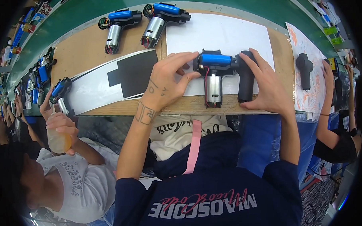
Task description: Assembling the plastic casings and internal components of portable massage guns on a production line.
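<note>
In front of me is a motor assembly [214, 86] with a silver cylindrical motor, a blue cell lying across its top and thin red wires. My left hand [169, 75] pinches its left end between thumb and fingers. Right beside it stands a black rounded casing [246, 81], shaped like a massage gun handle. My right hand [269, 84] is closed around that casing, fingers over its top and thumb at its lower end. The assembly's black tip meets the casing; whether the two are joined I cannot tell.
Two similar assemblies [113, 33] [158, 28] lie at the back left of the cardboard-covered bench [77, 49]. White paper [226, 29] lies behind my hands, and a black-patterned sheet [138, 76] on the left. Co-workers sit on both sides; the left one holds a bottle [59, 142]. A black massage gun [304, 71] lies at right.
</note>
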Demonstrator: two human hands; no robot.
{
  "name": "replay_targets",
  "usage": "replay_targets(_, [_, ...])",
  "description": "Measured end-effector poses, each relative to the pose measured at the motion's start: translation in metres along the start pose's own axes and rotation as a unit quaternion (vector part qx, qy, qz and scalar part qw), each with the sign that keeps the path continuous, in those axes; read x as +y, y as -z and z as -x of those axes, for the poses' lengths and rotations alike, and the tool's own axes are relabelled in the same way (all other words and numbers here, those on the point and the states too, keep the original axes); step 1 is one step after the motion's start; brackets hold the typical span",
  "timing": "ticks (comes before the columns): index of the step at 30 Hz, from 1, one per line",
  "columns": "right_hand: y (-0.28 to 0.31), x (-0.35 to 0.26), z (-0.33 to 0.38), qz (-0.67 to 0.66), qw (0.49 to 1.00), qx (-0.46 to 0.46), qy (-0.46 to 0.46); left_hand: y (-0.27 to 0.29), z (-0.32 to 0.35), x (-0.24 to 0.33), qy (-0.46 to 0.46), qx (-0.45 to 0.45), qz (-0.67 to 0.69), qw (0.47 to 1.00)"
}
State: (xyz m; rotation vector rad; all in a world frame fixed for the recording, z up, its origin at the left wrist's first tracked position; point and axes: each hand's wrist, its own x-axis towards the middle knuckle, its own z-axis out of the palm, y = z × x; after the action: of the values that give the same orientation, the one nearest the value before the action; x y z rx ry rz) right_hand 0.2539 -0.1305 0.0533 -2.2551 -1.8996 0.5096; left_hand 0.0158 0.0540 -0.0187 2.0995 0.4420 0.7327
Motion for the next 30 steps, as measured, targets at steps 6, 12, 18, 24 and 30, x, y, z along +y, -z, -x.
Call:
replay_targets(6, [0.015, 0.025, 0.005, -0.122, 0.992, 0.024, 0.026, 0.0, -0.001, 0.004, -0.022, -0.029, 0.001, 0.999])
replay_targets(12, [0.015, -0.028, -0.017, -0.089, 0.984, 0.09, 0.122, 0.001, -0.001, -0.001, -0.021, -0.02, -0.009, 1.0])
replay_targets(18, [0.008, -0.067, -0.024, 0.039, 0.991, -0.023, 0.123, 0.008, -0.009, -0.001, 0.027, -0.073, 0.005, 0.997])
replay_targets(24, [0.005, -0.077, -0.019, 0.079, 0.991, -0.04, 0.098, 0.004, -0.012, -0.013, -0.01, -0.071, 0.036, 0.997])
replay_targets(30, [0.01, -0.071, -0.023, 0.079, 0.989, -0.059, 0.114, 0.008, -0.011, -0.016, -0.014, -0.076, 0.014, 0.997])
